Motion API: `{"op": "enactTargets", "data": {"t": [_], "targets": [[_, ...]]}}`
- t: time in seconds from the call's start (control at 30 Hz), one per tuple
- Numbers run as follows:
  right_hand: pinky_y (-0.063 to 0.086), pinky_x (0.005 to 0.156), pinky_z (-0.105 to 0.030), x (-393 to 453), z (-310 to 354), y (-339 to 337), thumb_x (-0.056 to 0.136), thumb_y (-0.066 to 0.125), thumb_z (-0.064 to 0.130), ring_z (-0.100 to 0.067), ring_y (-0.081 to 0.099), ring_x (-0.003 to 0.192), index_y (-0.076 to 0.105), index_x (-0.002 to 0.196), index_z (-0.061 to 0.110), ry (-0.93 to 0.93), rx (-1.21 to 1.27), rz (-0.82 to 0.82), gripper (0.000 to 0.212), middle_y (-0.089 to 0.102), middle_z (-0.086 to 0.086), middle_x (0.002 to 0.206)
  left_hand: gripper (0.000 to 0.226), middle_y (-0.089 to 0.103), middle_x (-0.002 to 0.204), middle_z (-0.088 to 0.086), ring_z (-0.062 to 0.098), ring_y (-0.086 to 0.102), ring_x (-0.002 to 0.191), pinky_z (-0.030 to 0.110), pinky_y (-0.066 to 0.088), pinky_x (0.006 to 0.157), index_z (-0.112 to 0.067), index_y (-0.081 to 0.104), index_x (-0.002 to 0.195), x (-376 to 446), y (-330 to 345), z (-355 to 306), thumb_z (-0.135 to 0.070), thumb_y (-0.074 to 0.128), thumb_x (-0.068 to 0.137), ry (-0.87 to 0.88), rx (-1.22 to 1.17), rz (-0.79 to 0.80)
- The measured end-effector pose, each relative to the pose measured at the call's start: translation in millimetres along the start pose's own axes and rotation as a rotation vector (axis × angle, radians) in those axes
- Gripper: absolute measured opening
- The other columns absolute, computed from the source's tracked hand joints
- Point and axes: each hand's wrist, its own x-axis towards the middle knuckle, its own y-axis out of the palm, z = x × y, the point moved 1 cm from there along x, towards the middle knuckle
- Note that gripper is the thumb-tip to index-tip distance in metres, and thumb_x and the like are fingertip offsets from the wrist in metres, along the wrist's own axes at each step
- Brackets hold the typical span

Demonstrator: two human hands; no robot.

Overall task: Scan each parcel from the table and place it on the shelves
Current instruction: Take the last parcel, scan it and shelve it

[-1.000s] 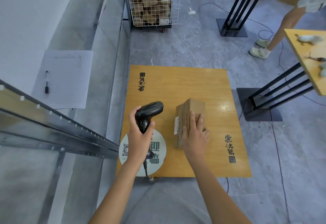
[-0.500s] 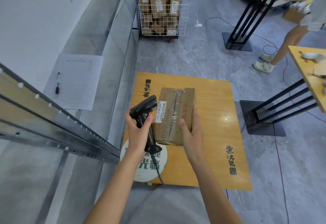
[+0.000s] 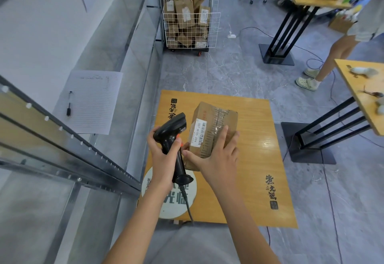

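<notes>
A brown taped cardboard parcel [image 3: 216, 122] with a white barcode label [image 3: 199, 132] is held above the wooden table [image 3: 255, 160] by my right hand [image 3: 216, 157], which grips its near end. The label faces left, toward the black corded barcode scanner [image 3: 173, 137] that my left hand [image 3: 162, 155] holds by the handle. The scanner's head sits a few centimetres from the label. Metal shelves [image 3: 68, 145] run along the left wall.
A lined sheet [image 3: 93, 101] with a pen lies on the shelf at left. A wire cart [image 3: 190, 27] full of parcels stands beyond the table. Another person [image 3: 340, 41] stands at far right beside two more tables [image 3: 363, 89]. Cables cross the floor.
The parcel went from lying on the table to being lifted and turned so its label faces the scanner. My left hand raised the scanner toward the label.
</notes>
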Motion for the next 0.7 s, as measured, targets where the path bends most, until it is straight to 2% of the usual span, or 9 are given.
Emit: {"op": "enactTargets", "data": {"t": [0.13, 0.27, 0.37, 0.43, 0.53, 0.63, 0.7], "targets": [[0.030, 0.113, -0.053, 2.1, -1.6, 5.8, 0.067, 0.049, 0.090, -0.045, 0.030, 0.136, -0.008, 0.160, 0.035, -0.039, -0.034, -0.035, 0.121, -0.020, 0.001, 0.168, 0.052, 0.051, 0.141, 0.001, 0.037, 0.059, 0.126, 0.060, 0.045, 0.107, -0.052, 0.043, 0.123, -0.6, 0.3, 2.3, -0.022, 0.072, 0.093, -0.023, -0.035, 0.045], [0.019, 0.118, -0.057, 3.2, -2.2, 10.0, 0.078, 0.056, 0.075, -0.046, 0.018, 0.144, 0.001, 0.159, 0.044, -0.035, 0.010, -0.061, 0.103, -0.012, 0.014, 0.168, 0.054, 0.050, 0.142, 0.002, 0.039, 0.059, 0.125, 0.059, 0.046, 0.107, -0.056, 0.044, 0.121, -0.6, 0.3, 0.1, -0.034, 0.076, 0.084, -0.048, -0.059, 0.048], [0.013, 0.120, -0.058, 3.1, -4.5, 10.5, 0.083, 0.060, 0.066, -0.043, 0.007, 0.150, 0.008, 0.157, 0.051, -0.045, 0.117, -0.052, 0.092, -0.004, 0.022, 0.167, 0.053, 0.051, 0.140, 0.000, 0.036, 0.062, 0.122, 0.060, 0.046, 0.106, -0.055, 0.043, 0.123, 3.0, -0.1, 0.5, -0.029, 0.075, 0.090, -0.031, -0.063, 0.060], [0.010, 0.120, -0.059, 3.4, -4.8, 9.9, 0.079, 0.055, 0.068, -0.041, 0.004, 0.152, 0.013, 0.155, 0.053, -0.040, 0.182, -0.041, 0.088, 0.001, 0.025, 0.166, 0.053, 0.051, 0.140, 0.000, 0.032, 0.064, 0.121, 0.059, 0.045, 0.108, -0.051, 0.042, 0.125, 4.7, 0.4, 0.3, -0.023, 0.073, 0.093, -0.017, -0.061, 0.069], [0.009, 0.120, -0.059, 3.7, -3.7, 7.8, 0.067, 0.036, 0.073, -0.037, 0.002, 0.153, 0.017, 0.153, 0.057, -0.026, 0.263, -0.042, 0.090, 0.004, 0.032, 0.163, 0.052, 0.050, 0.142, 0.000, 0.029, 0.056, 0.129, 0.059, 0.044, 0.110, -0.053, 0.041, 0.123, 5.8, 0.9, -0.2, -0.023, 0.072, 0.093, -0.023, -0.034, 0.047], [0.005, 0.121, -0.059, 4.9, -1.0, 8.8, 0.074, 0.041, 0.065, -0.032, 0.000, 0.155, 0.020, 0.150, 0.062, -0.042, 0.391, -0.016, 0.079, 0.002, 0.043, 0.154, 0.052, 0.049, 0.141, 0.000, 0.025, 0.054, 0.130, 0.058, 0.049, 0.105, -0.054, 0.041, 0.121, 7.1, 1.4, -1.7, -0.027, 0.073, 0.090, -0.040, -0.063, 0.055], [0.003, 0.123, -0.056, 5.5, 1.6, 8.4, 0.078, 0.044, 0.061, -0.026, 0.003, 0.156, 0.024, 0.149, 0.061, -0.061, 0.465, -0.019, 0.074, 0.008, 0.044, 0.155, 0.052, 0.052, 0.136, -0.004, 0.021, 0.057, 0.126, 0.052, 0.055, 0.098, -0.056, 0.042, 0.120, 8.3, 2.0, -5.3, -0.035, 0.074, 0.085, -0.041, -0.079, 0.067]]}}
